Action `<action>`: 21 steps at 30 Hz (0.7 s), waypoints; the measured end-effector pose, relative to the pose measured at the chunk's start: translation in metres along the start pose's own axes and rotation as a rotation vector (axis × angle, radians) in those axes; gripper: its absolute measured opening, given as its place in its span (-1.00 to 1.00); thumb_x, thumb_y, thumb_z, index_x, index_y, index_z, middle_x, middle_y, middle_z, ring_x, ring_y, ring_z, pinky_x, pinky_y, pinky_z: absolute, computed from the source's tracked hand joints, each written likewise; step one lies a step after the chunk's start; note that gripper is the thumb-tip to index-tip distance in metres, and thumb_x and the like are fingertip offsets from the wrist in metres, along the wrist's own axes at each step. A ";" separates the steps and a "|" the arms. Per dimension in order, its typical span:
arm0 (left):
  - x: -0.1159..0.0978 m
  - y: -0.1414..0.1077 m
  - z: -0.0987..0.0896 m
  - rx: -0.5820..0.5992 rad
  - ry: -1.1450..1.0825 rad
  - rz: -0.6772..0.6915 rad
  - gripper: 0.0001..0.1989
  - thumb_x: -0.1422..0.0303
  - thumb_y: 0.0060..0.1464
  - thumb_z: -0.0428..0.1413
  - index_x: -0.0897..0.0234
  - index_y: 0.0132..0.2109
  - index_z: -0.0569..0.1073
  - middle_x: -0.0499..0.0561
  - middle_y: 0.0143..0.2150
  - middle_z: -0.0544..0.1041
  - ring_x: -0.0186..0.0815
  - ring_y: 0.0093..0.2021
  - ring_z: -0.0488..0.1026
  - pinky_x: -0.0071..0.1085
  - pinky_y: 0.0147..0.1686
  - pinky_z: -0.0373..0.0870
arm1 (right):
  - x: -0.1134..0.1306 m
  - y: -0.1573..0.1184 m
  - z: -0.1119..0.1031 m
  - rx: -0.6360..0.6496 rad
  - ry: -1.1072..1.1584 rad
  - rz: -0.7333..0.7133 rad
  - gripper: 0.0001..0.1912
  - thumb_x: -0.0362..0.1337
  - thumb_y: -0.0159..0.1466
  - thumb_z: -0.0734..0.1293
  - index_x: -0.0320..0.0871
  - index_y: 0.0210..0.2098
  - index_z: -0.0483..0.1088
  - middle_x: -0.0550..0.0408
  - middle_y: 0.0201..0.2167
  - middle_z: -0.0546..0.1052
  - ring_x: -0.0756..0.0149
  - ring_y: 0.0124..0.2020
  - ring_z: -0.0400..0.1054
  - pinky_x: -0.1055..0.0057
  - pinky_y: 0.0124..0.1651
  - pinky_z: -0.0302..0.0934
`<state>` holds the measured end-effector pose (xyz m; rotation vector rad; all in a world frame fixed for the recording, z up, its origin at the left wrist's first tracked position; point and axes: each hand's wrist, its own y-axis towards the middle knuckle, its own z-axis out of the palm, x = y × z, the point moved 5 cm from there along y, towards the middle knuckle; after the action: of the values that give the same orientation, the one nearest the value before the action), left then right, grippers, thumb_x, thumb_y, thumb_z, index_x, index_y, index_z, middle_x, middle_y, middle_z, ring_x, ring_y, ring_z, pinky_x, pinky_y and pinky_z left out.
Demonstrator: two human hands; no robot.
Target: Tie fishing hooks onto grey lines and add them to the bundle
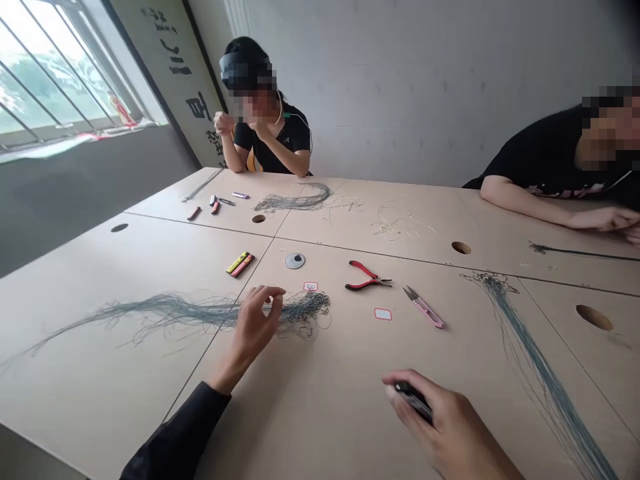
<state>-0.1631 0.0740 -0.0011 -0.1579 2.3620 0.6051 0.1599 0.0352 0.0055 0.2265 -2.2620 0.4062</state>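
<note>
My left hand (257,320) rests over the looped end of a long bundle of blue-grey strands (190,312), its thumb and index finger bent toward each other. Whether a strand is between those fingertips is too small to tell. Lower right, my right hand (440,417) is wrapped round a small black object (414,400), perhaps a lighter. Beyond my hands lie red-handled pliers (367,277), pink thread snips (424,308) and a red-edged white label (383,314). A second strand bundle (540,360) runs down the table's right side.
Yellow and red lighters (241,265) lie near a grey round cap (295,261) on the table (320,400). Across it sits a person (273,133) with raised hands; another person (555,153) leans at the right. More strands (300,198), small tools and open cable holes (594,317) are farther off.
</note>
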 end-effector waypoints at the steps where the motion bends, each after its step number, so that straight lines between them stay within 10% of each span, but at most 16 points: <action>1: 0.003 -0.005 0.002 0.001 0.000 0.017 -0.81 0.35 0.26 0.03 0.19 -0.18 0.55 0.05 -0.23 0.61 -0.16 -0.16 0.48 -0.22 -0.09 0.41 | 0.013 0.015 0.006 0.032 -0.022 -0.021 -0.68 -0.01 0.36 0.27 -0.04 -0.22 0.57 0.13 -0.50 0.58 0.25 -0.50 0.45 0.44 -0.43 0.28; 10: 0.013 -0.016 0.015 0.067 -0.024 0.101 -0.82 0.43 0.30 0.02 0.22 -0.14 0.54 0.07 -0.18 0.57 -0.12 -0.11 0.42 -0.17 -0.05 0.37 | 0.047 0.132 0.049 -0.044 -0.341 -0.069 -0.80 -0.25 0.36 0.25 -0.10 -0.21 0.53 0.03 -0.31 0.65 0.20 -0.32 0.47 0.40 -0.32 0.14; 21: 0.006 -0.019 0.027 0.195 0.029 0.188 -0.80 0.43 0.22 0.12 0.23 -0.03 0.56 0.12 -0.07 0.53 -0.06 -0.05 0.40 -0.08 -0.01 0.38 | 0.052 0.146 0.064 0.048 -0.488 -0.161 -0.84 -0.23 0.36 0.31 -0.02 -0.15 0.55 0.10 -0.38 0.63 0.18 -0.36 0.47 0.41 -0.35 0.08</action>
<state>-0.1462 0.0705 -0.0297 0.1446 2.4648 0.4584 0.0387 0.1463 -0.0266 0.5813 -2.6848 0.3465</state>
